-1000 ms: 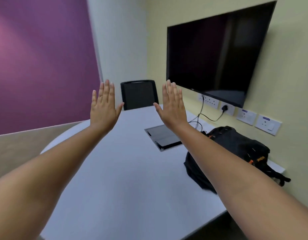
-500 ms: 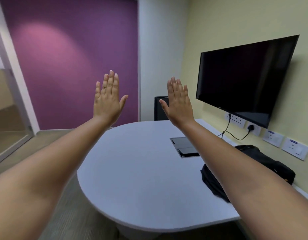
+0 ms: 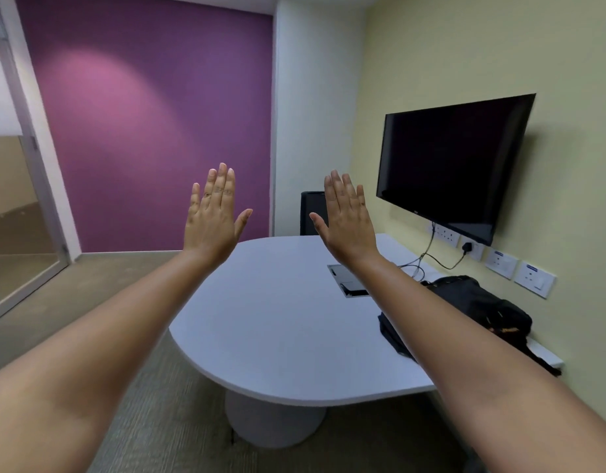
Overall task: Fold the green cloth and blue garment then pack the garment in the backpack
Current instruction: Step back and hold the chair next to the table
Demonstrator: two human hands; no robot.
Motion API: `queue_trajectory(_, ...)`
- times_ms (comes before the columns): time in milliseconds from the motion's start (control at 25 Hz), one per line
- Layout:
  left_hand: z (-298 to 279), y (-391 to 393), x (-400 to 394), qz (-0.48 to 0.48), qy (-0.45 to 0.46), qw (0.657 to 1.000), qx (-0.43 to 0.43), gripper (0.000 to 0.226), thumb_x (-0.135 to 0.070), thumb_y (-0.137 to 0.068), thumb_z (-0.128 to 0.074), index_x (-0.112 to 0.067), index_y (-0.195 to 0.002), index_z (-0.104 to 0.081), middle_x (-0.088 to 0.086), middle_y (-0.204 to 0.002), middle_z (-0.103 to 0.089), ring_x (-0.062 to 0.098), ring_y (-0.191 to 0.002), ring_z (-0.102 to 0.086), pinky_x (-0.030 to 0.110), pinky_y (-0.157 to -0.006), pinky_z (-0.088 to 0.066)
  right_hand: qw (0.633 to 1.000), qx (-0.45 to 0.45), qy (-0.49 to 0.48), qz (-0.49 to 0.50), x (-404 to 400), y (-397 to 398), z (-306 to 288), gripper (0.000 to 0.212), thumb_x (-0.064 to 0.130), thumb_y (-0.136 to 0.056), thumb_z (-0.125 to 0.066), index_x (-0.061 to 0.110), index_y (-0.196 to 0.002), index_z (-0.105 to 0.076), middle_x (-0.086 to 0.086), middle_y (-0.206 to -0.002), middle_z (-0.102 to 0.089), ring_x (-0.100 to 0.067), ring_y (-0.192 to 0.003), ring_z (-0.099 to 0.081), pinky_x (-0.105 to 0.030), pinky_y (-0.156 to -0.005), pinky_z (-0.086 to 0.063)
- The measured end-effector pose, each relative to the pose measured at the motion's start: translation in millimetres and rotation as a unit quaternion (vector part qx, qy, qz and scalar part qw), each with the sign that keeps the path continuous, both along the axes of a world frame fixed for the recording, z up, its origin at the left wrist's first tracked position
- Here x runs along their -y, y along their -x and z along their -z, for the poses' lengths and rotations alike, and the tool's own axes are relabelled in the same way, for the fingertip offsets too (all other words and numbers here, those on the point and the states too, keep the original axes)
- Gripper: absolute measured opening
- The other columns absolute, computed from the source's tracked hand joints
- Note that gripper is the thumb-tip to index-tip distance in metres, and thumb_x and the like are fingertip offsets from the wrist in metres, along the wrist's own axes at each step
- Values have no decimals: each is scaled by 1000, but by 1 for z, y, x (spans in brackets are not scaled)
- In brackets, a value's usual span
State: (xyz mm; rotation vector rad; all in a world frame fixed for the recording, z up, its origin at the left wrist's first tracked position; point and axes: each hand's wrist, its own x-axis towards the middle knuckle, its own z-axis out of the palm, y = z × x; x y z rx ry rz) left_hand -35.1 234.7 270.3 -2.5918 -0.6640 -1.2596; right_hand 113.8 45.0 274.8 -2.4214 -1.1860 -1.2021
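A black backpack (image 3: 479, 305) lies on the right side of the white table (image 3: 281, 322), close to the wall. My left hand (image 3: 211, 216) is raised in the air above the table's left end, fingers straight and together, holding nothing. My right hand (image 3: 347, 220) is raised the same way over the table's far part, fingers straight, also holding nothing. Both hands are well apart from the backpack. No green cloth or blue garment is in view.
A dark screen (image 3: 448, 165) hangs on the right wall above wall sockets (image 3: 503, 264) and a trailing cable (image 3: 431, 257). A metal cable hatch (image 3: 349, 285) is set in the tabletop. A black chair (image 3: 312, 213) stands behind the table. A glass door (image 3: 18, 199) is at left.
The view has pulled back and swung left, so the table's front edge, its pedestal and the floor now show. Both hands stay raised with straight fingers.
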Motion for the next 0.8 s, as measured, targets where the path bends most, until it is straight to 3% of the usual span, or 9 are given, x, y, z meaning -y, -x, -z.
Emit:
queue_trajectory(200, 16, 28, 41, 68, 20, 997, -29, 69, -44, -98, -27, -9, -148, 4, 5, -158, 5, 16, -145, 7, 36, -116, 9, 999, -22, 1, 49, 47, 50, 20, 71, 49, -94, -13, 3, -148, -7, -14, -157, -10, -27, -146, -4, -33, -115, 13)
queue_trajectory(400, 44, 55, 96, 162, 3, 984, -76, 68, -47, -97, -22, -12, -148, 8, 3, -158, 8, 15, -144, 11, 30, -112, 19, 988, -75, 24, 130, 116, 115, 51, 71, 46, -97, -25, 4, -147, 2, -13, -158, 1, -26, -146, 4, -39, -117, 6)
queue_trajectory(600, 58, 59, 161, 241, 10, 964, -109, 69, -49, -97, -19, -13, -148, 8, 3, -158, 9, 13, -143, 14, 37, -117, 8, 952, -155, 52, 259, 214, 149, 83, 78, 52, -96, -29, 6, -148, 8, -11, -158, 9, -25, -145, 11, -39, -116, 11)
queue_trajectory(800, 70, 52, 229, 324, -4, 938, -124, 73, -58, -87, 1, -15, -145, 12, -1, -154, 13, 14, -143, 13, 38, -117, 7, 909, -236, 36, 341, 306, 168, 111, 80, 57, -94, -26, 8, -149, 3, -11, -158, 4, -25, -146, 8, -40, -117, 8)
